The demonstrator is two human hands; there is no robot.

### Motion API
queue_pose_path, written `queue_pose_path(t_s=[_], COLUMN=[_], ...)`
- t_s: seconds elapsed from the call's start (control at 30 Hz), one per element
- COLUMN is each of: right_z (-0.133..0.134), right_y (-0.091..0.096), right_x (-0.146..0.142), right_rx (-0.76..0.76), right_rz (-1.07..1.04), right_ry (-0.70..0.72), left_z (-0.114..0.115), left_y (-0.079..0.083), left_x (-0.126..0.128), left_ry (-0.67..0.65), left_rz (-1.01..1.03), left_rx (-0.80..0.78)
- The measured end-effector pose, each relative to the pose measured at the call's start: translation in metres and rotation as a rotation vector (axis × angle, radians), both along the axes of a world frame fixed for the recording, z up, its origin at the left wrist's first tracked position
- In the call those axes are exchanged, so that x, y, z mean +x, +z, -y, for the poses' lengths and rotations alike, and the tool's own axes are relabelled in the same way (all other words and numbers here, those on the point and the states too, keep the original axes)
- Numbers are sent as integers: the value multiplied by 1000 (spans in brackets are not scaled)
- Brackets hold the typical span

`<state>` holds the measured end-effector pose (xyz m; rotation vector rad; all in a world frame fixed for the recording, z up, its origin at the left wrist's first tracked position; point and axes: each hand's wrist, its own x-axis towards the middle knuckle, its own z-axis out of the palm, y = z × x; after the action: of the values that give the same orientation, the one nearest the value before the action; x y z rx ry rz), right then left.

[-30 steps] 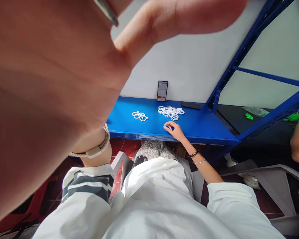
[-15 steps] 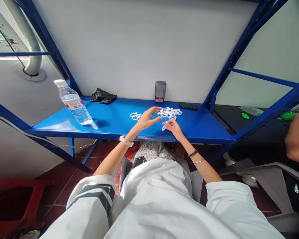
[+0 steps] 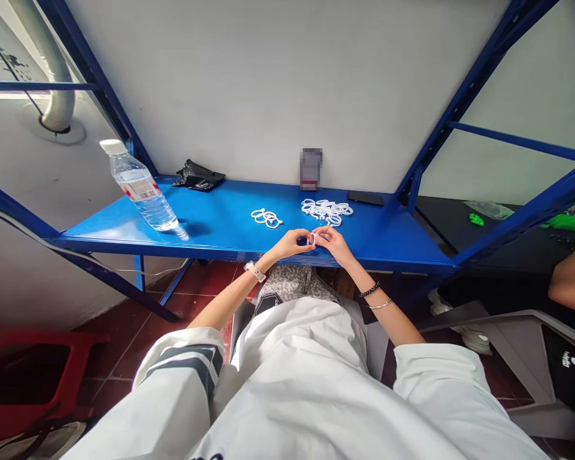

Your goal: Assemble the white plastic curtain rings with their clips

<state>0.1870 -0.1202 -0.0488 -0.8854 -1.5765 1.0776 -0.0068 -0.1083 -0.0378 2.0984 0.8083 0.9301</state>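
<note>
Above the front edge of the blue table [image 3: 211, 220], my left hand [image 3: 291, 244] and my right hand [image 3: 333, 244] meet at the fingertips. Pinched between them is a small white ring [image 3: 311, 239], partly covered by the fingers. Both hands are closed on it. Beyond my right hand lies a heap of white rings [image 3: 326, 207], which look like plastic loops. A smaller group of white rings [image 3: 266, 218] lies to the left, just past my left hand.
A clear water bottle [image 3: 144, 188] stands at the table's left. Behind are a black plastic bag [image 3: 199, 176], a blurred upright card [image 3: 311, 170] and a black phone [image 3: 365, 199]. Blue frame posts [image 3: 460, 96] rise at the sides. At right, another person's arm [image 3: 572, 275] shows.
My left hand has come down from near the heap to my right hand, and its open fingers have closed on the ring. My right hand keeps its hold.
</note>
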Motion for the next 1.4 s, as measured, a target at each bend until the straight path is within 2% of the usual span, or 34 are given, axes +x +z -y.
queue_pose_path(t_s=[0.13, 0.27, 0.43, 0.73, 1.0, 1.27, 1.4], right_z=[0, 1, 2, 1, 0, -2, -3], right_y=[-1, -1, -1, -2, -2, -4, -3], right_x=[-3, -4, -4, -4, 0, -1, -1], right_rx=[-29, 7, 28, -99, -168, -131, -133], right_rz=[-19, 42, 114, -2, -94, -23, 10], right_ry=[-13, -50, -73, -59, -62, -26, 0], left_z=[-3, -6, -5, 3, 2, -1, -4], left_y=[-3, -6, -6, 6, 5, 4, 1], left_x=[-2, -5, -5, -6, -9, -9, -6], left_ry=[7, 11, 0, -29, -57, -58, -67], left_rz=[103, 231, 252, 324, 375, 282, 305], left_rx=[-105, -228, -242, -337, -346, -264, -301])
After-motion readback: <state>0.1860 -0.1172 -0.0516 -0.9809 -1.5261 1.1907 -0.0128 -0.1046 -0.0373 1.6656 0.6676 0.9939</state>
